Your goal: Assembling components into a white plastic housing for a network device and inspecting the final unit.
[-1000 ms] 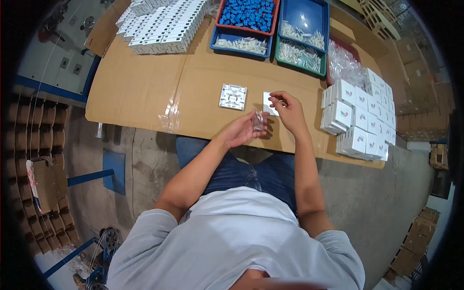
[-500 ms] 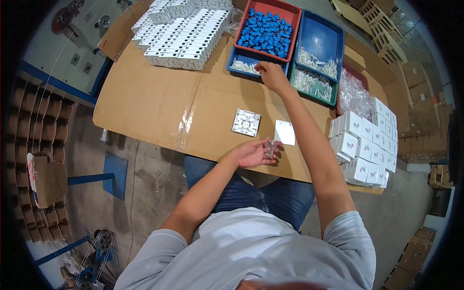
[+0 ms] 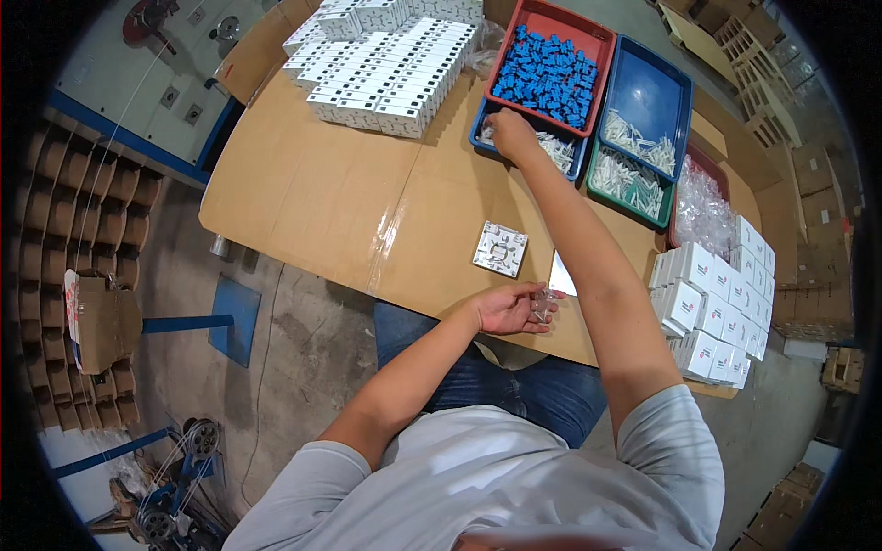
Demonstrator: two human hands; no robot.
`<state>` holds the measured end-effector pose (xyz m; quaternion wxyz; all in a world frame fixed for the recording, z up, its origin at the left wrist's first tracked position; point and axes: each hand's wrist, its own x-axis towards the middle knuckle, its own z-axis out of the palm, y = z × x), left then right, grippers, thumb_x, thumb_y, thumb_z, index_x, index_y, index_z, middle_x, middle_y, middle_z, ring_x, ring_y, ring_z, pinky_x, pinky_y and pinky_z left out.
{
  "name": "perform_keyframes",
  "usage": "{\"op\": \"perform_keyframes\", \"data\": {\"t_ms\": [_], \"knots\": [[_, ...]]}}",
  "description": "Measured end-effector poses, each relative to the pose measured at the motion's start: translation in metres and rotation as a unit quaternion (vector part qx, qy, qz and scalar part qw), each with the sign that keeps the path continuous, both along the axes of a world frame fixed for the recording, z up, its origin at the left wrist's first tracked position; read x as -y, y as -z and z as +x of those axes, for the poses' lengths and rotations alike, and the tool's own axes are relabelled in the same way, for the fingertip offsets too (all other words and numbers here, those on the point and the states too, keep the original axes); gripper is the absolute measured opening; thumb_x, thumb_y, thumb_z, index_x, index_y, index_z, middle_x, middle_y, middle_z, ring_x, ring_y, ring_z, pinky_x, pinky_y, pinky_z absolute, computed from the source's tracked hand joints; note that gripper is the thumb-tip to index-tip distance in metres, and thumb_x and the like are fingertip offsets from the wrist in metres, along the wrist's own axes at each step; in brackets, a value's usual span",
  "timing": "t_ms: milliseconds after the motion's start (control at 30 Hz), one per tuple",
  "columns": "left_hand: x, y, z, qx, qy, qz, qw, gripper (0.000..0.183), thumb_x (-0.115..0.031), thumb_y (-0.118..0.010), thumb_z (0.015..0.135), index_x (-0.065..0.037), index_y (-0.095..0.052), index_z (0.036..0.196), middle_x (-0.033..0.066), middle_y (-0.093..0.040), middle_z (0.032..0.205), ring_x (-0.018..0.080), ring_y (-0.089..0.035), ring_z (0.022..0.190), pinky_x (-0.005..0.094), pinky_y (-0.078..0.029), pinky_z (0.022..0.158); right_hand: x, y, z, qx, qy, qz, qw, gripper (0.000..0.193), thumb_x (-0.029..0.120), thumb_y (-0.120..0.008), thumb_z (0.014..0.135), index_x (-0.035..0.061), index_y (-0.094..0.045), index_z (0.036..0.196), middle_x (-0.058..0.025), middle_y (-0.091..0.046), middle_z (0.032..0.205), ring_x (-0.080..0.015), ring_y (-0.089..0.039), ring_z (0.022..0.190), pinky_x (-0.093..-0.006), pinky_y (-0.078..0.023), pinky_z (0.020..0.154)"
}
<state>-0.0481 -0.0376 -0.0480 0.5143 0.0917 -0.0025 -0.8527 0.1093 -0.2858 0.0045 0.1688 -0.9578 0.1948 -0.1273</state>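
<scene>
My left hand [image 3: 514, 309] is palm up near the table's front edge, its fingers curled around a small clear plastic bag [image 3: 544, 307]. Small pale pieces seem to be inside the bag, too blurred to name. Stretched far forward, my right hand [image 3: 512, 136] dips into the left part of a low blue tray [image 3: 577, 171] of small white plastic pieces [image 3: 557, 150]. Its fingers are bent downward, and the fingertips are partly hidden. Between the hands lies a square white patterned plate [image 3: 501, 249]. A white flat square [image 3: 562, 275] is partly covered by my right forearm.
A red tray [image 3: 602, 46] of blue parts overhangs the low blue tray. Beside it, another blue tray [image 3: 650, 92] rests over a green tray [image 3: 634, 210]. Clear bags [image 3: 703, 202] fill a red bin. White boxes [image 3: 712, 308] stack at right, patterned boxes [image 3: 386, 87] at far left.
My right hand has shifted left within the low blue tray and reaches deeper in. My left hand still holds the bag. The whole view has swung, so the table appears farther right.
</scene>
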Motion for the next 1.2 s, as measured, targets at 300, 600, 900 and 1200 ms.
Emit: {"op": "perform_keyframes", "data": {"t_ms": [300, 600, 900, 1200], "knots": [[-0.001, 0.002, -0.001, -0.014, -0.003, -0.013, 1.000, 0.047, -0.038, -0.047, 0.108, -0.007, -0.055, 0.142, 0.0048, -0.069, 0.110, 0.0229, -0.065, 0.101, 0.0422, -0.050, 0.101, 0.016, -0.001, -0.010, 0.081, 0.022, 0.025, 0.996, 0.015, 0.013, -0.064, 0.087, 0.0071, -0.073, 0.098, -0.0197, -0.073, 0.096, -0.0400, -0.069, 0.094, -0.0506, -0.054, 0.082], [0.002, -0.008, 0.007, -0.042, 0.002, -0.004, 0.999, 0.056, -0.041, -0.045, 0.108, 0.003, -0.050, 0.144, 0.0101, -0.069, 0.115, 0.0256, -0.066, 0.105, 0.0447, -0.049, 0.105, 0.030, -0.013, -0.038, 0.196, 0.036, 0.105, 0.974, 0.019, 0.018, -0.074, 0.090, 0.0029, -0.074, 0.101, -0.0145, -0.075, 0.087, -0.0297, -0.071, 0.078, -0.0397, -0.056, 0.073], [-0.007, 0.001, -0.002, 0.016, -0.052, -0.059, 0.997, 0.052, -0.034, -0.051, 0.107, -0.001, -0.047, 0.146, 0.0080, -0.065, 0.126, 0.0217, -0.063, 0.112, 0.0413, -0.048, 0.107, -0.007, -0.075, -0.126, 0.235, 0.027, 0.635, 0.736, 0.026, 0.017, -0.070, 0.097, 0.0060, -0.066, 0.120, -0.0058, -0.073, 0.109, -0.0091, -0.062, 0.078, -0.0288, -0.057, 0.072], [-0.017, 0.009, -0.001, 0.010, -0.099, -0.086, 0.991, 0.062, -0.045, -0.052, 0.105, -0.002, -0.045, 0.148, 0.0079, -0.065, 0.130, 0.0249, -0.061, 0.118, 0.0441, -0.044, 0.111, -0.056, -0.093, -0.241, 0.254, 0.024, 0.544, 0.800, 0.020, 0.012, -0.075, 0.093, 0.0030, -0.069, 0.110, 0.0014, -0.067, 0.090, -0.0067, -0.059, 0.074, -0.0224, -0.048, 0.064]]}}
